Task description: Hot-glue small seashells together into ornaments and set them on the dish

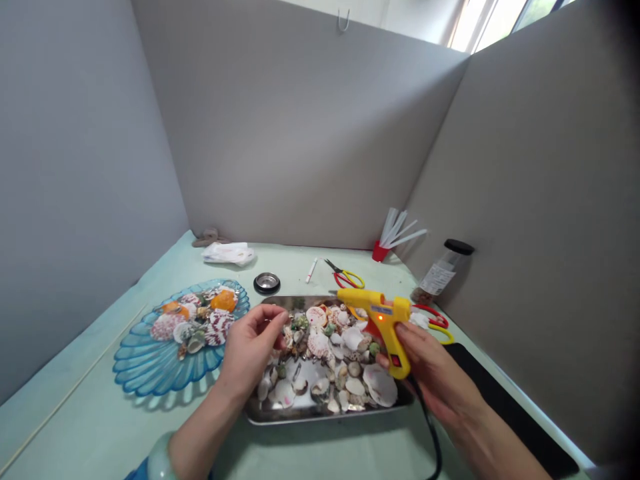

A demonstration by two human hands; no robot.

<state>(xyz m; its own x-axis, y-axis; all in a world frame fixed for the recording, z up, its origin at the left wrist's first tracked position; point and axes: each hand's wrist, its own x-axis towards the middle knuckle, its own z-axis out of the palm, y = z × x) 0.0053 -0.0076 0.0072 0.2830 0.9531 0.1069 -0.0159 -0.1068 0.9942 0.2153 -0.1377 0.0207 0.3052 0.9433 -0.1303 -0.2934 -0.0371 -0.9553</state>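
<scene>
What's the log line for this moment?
left hand: pinched over tray, grasp unclear | right hand: gripping glue gun, indicator lit | blue dish: holding shells

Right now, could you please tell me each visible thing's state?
Glue gun: held by right hand, light lit
Left hand: pinched, contents unclear
Metal tray: bearing shells
Blue dish: bearing shells
Jar: lidded, partly filled
Red cup: holding sticks
Far scissors: open or shut unclear

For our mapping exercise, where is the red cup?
In the head view, the red cup is right of centre near the back panel, left of the jar.
</scene>
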